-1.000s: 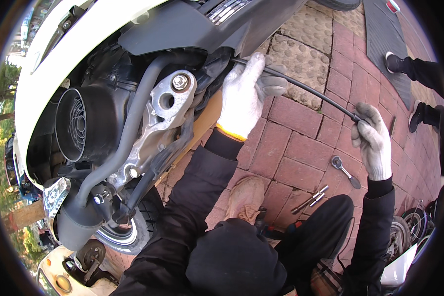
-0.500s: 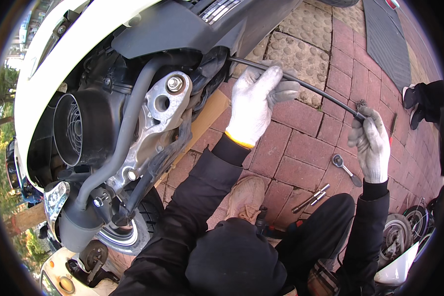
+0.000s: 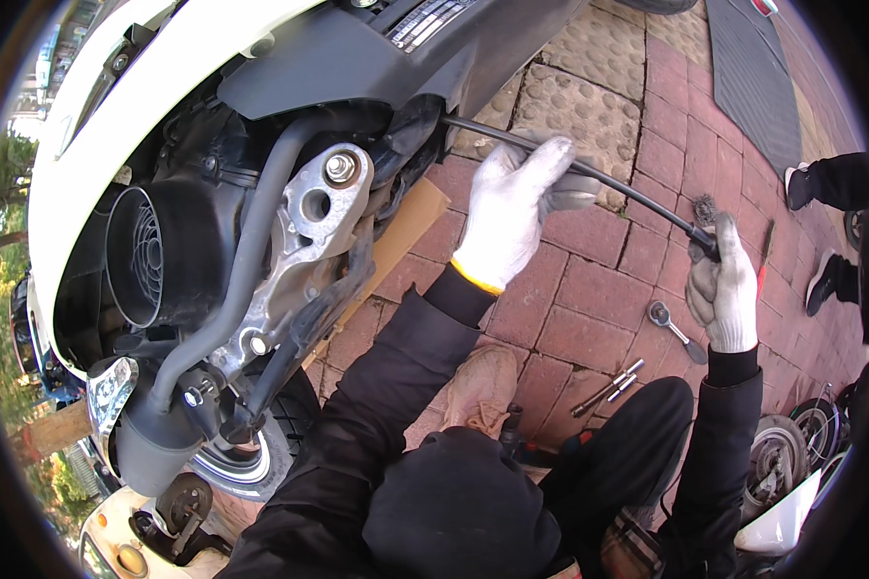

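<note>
A long thin black cable (image 3: 637, 196) runs from beneath the dark body panel (image 3: 319, 72) of a white-bodied scooter (image 3: 154, 58) out to the right. Midway along it, my gloved left hand (image 3: 514, 207) closes on the cable, the thumb lying along the top. My gloved right hand (image 3: 727, 289) pinches its far end, where a thicker dark end piece shows by the fingertips. Left of my hands, the scooter's grey exhaust pipe (image 3: 253, 241), a silver metal bracket (image 3: 290, 251) and a round black fan housing (image 3: 137, 256) are exposed.
On the red brick paving (image 3: 574, 323) lie a ratchet wrench (image 3: 676, 331), metal socket bars (image 3: 608, 389), a wire-wool clump (image 3: 705, 208) and a red-handled tool (image 3: 765, 259). Cardboard (image 3: 396, 246) lies beside the scooter. A person's shoes (image 3: 820, 283) stand at right, near a dark mat (image 3: 758, 82).
My left hand has shifted slightly right, still on the cable. My right hand has dropped a little with the cable's end. The other person's feet have moved apart.
</note>
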`<state>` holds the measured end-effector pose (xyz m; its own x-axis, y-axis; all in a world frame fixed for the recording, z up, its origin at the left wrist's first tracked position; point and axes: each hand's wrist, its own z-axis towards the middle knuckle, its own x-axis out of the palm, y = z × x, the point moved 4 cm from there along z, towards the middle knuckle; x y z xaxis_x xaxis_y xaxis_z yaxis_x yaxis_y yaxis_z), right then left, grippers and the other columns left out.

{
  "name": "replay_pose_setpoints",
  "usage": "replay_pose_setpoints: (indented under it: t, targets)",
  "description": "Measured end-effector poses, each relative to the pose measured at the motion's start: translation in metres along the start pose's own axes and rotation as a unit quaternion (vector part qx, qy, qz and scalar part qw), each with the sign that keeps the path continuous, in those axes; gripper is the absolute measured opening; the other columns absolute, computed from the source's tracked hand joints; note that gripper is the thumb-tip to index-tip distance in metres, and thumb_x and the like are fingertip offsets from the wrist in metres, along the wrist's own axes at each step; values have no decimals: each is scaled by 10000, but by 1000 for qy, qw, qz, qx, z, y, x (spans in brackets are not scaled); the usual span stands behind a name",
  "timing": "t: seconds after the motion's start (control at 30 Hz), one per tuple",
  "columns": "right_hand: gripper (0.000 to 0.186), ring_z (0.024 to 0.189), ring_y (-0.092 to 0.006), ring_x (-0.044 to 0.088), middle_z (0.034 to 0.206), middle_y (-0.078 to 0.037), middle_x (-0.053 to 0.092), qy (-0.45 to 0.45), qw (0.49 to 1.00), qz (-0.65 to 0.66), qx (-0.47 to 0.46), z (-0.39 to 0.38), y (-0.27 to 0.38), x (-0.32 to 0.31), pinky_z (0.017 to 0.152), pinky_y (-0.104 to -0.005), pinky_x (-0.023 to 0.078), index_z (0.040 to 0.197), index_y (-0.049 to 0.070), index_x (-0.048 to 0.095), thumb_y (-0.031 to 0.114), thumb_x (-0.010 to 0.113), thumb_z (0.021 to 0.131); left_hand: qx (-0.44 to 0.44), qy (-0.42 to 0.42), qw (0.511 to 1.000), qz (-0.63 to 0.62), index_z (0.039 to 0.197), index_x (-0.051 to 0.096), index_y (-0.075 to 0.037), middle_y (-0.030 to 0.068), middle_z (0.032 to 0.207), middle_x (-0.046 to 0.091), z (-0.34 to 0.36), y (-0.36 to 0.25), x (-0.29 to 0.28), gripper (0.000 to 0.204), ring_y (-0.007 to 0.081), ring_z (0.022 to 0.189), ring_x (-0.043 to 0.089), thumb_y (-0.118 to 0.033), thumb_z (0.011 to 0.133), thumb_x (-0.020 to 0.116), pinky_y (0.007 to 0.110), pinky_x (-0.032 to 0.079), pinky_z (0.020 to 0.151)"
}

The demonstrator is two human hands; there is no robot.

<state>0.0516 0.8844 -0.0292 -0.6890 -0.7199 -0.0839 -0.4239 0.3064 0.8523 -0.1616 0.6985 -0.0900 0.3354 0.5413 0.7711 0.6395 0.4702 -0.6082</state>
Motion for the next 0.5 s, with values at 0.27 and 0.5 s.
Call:
replay_pose_setpoints:
  t: [0.27,0.5]
  targets:
    - [420,422,-55,370,679,40,539,-73,974,39,-209,5,-18,-3,421,-253,285,1308,14,672,388,608,1126,-21,-24,999,23,1269,652,-27,202,1155,774,-2,3,-1,209,305,939,810,-99,1073,653,386,692,804]
    - [439,367,-90,335,610,16,463,-64,991,30,-118,0,7,11,375,-289,254,1260,42,676,448,559,1140,-37,51,997,-53,1239,683,-25,197,1161,781,0,6,7,184,289,912,812,-92,1071,652,385,693,778]
